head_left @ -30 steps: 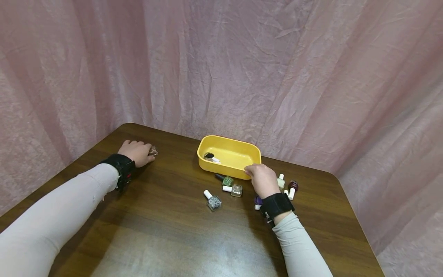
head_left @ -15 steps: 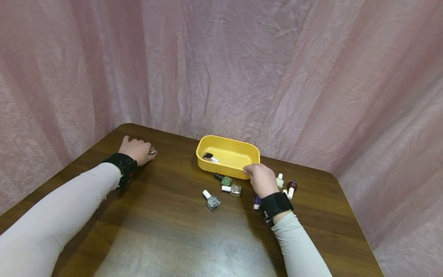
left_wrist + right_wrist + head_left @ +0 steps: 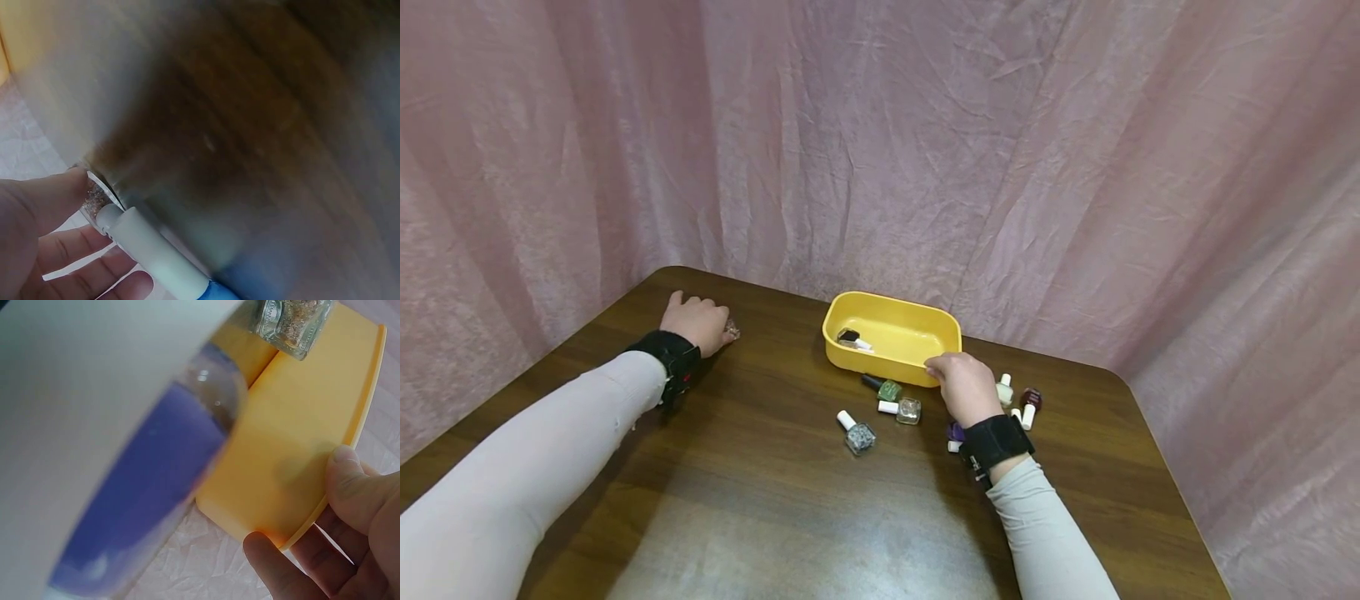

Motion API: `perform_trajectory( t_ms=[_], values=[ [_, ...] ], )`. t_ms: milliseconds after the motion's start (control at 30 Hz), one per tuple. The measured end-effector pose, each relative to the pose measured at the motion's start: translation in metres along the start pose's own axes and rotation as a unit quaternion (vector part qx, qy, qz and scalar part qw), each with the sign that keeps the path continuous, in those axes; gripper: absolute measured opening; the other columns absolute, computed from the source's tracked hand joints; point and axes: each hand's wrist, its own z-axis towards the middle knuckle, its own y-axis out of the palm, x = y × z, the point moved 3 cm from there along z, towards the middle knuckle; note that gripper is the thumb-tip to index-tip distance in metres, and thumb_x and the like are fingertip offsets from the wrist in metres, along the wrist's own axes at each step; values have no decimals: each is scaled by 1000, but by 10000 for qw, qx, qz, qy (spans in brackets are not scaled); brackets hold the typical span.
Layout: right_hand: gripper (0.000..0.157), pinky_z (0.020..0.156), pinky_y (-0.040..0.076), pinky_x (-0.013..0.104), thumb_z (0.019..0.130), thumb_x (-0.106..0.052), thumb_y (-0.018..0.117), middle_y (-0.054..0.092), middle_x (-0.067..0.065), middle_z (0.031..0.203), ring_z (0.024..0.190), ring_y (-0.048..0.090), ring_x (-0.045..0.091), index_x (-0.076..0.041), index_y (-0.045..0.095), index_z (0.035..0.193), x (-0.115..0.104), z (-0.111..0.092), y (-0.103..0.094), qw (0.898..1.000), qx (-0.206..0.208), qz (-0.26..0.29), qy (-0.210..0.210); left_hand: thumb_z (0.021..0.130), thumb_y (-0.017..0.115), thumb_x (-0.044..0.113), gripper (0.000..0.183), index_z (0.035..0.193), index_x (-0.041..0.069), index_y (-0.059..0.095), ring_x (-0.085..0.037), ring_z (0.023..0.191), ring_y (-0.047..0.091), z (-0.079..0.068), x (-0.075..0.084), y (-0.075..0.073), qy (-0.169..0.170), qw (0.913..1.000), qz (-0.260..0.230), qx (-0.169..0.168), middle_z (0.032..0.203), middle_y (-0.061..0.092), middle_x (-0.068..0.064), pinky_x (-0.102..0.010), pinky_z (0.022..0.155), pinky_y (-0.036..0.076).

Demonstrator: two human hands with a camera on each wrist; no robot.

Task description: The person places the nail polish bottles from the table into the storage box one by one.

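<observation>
At the far left of the table my left hand (image 3: 696, 323) holds a small nail polish bottle (image 3: 732, 331) with coppery glitter. In the left wrist view, thumb and fingers are round that glitter bottle (image 3: 95, 199); a white cap (image 3: 159, 253) and something blue lie close to the camera. My right hand (image 3: 966, 385) pinches the rim of a yellow plastic tub (image 3: 887, 367) at its front right corner. The right wrist view shows the thumb on the tub wall (image 3: 275, 456). Inside the tub, at its left end, lie a black-capped bottle (image 3: 848, 337) and a white cap (image 3: 864, 345).
Before the tub lie a green bottle (image 3: 890, 391), a clear glitter bottle (image 3: 908, 410) and a grey glitter bottle (image 3: 860, 437). Around my right wrist are a purple bottle (image 3: 956, 432), a pale bottle (image 3: 1004, 393) and a dark red bottle (image 3: 1032, 399). Pink curtain (image 3: 895, 150) hangs behind.
My left hand turns slightly and shifts a little, keeping the glitter bottle. The right hand stays on the tub's rim; the whole head view drifts slightly.
</observation>
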Motion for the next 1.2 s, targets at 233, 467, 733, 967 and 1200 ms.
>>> perform_trajectory(
  t_ms=[233, 467, 733, 967, 1200],
  values=[
    [8, 85, 62, 51, 99, -11, 81, 81, 7, 96, 95, 76, 31, -8, 86, 105, 0, 0, 1, 10000, 18, -15, -10, 101, 81, 28, 32, 111, -2, 77, -49, 111, 67, -2, 3, -3, 67, 10000, 10, -57, 112, 77, -25, -81, 119, 24],
    [8, 84, 61, 51, 99, -11, 82, 80, 6, 94, 93, 76, 31, -8, 86, 104, 0, 0, 0, 10000, 50, -15, -11, 101, 81, 27, 29, 107, -2, 77, -47, 105, 69, -2, 3, -3, 121, 9999, -34, -84, 105, 79, -22, -82, 118, 23],
    [7, 84, 61, 51, 99, -10, 82, 80, 7, 95, 94, 76, 31, -7, 86, 104, -1, -1, 0, 10000, 69, 2, -6, 101, 82, 28, 32, 107, -3, 77, -47, 104, 69, -1, 2, -2, 99, 9999, -47, -76, 103, 78, -22, -82, 118, 23],
    [7, 85, 61, 51, 100, -11, 81, 80, 7, 96, 94, 76, 32, -7, 86, 105, 0, -1, 0, 10000, 55, 12, 16, 101, 81, 29, 32, 105, -2, 77, -46, 105, 70, 1, 1, 0, 74, 9999, -58, -36, 103, 79, -20, -80, 119, 23],
    [9, 87, 61, 52, 100, -11, 80, 81, 8, 98, 96, 76, 31, -7, 86, 106, -1, 0, -1, 9999, -48, 42, 88, 101, 81, 29, 32, 105, -2, 76, -46, 103, 71, -1, 1, -2, 115, 9998, -133, 56, 103, 79, -20, -79, 119, 25]
  ],
)
